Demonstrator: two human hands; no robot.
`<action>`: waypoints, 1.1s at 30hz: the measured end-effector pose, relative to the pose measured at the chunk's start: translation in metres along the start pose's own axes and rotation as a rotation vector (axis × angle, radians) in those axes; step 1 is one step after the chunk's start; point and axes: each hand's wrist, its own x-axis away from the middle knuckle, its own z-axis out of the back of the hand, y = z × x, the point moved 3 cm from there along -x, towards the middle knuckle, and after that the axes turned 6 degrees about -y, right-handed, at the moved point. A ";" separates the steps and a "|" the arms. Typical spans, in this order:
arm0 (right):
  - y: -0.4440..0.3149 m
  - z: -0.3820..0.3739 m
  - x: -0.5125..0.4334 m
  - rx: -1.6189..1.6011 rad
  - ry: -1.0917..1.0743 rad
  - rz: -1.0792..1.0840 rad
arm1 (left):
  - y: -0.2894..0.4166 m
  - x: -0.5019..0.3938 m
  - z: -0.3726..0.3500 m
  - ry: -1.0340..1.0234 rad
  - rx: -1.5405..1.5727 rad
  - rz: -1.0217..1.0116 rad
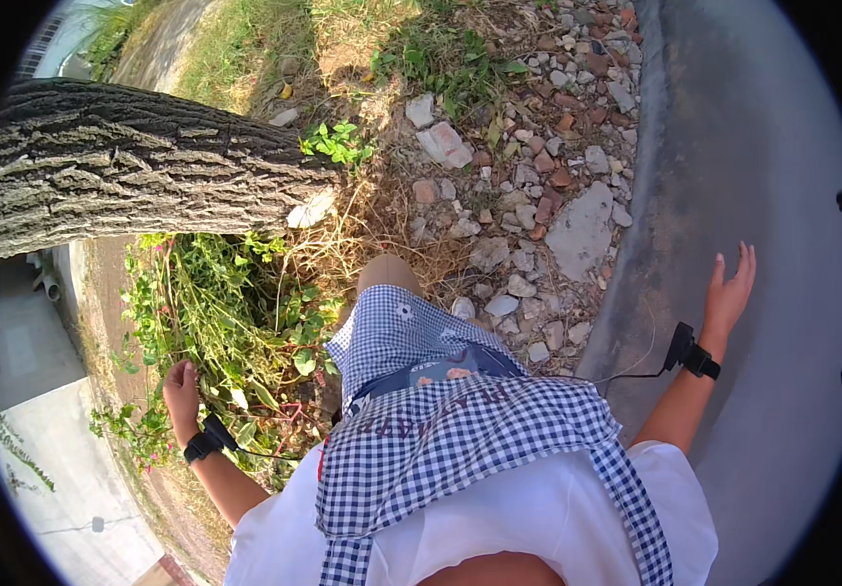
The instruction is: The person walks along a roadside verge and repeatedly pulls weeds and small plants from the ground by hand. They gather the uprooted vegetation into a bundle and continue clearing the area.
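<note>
My right hand [730, 293] is held out beside the grey wall [780, 168], fingers apart and holding nothing; whether it touches the wall is not clear. Over on the other side, my left hand [182, 395] hangs near leafy green plants [223, 315]. Its fingers look loosely curled, and the palm is hidden. Each wrist wears a black strapped device with a cable. A blue-and-white checked apron [450, 439] covers my front. Below it show one bent knee [388, 271] and the tip of a white shoe [463, 308].
A thick tree trunk [150, 161] rises ahead on the left. Broken bricks and concrete rubble [531, 190] cover the ground along the wall, with a large flat slab [580, 233] among them. Dry twigs [362, 227] lie by the trunk's base. A pale building [33, 351] stands at far left.
</note>
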 end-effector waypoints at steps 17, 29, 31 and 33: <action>-0.121 -0.106 -0.091 -0.601 -0.433 -0.112 | 0.344 -0.236 -0.264 -0.448 0.149 -0.573; -0.223 -0.237 -0.338 -0.389 -0.613 0.001 | 0.511 -0.389 -0.311 -0.390 0.084 -0.366; -0.202 -0.228 -0.362 -0.424 -0.549 -0.118 | 0.575 -0.415 -0.322 -0.397 0.039 -0.418; -0.178 -0.224 -0.386 -0.611 -0.473 -0.262 | 0.639 -0.434 -0.342 -0.420 0.122 -0.449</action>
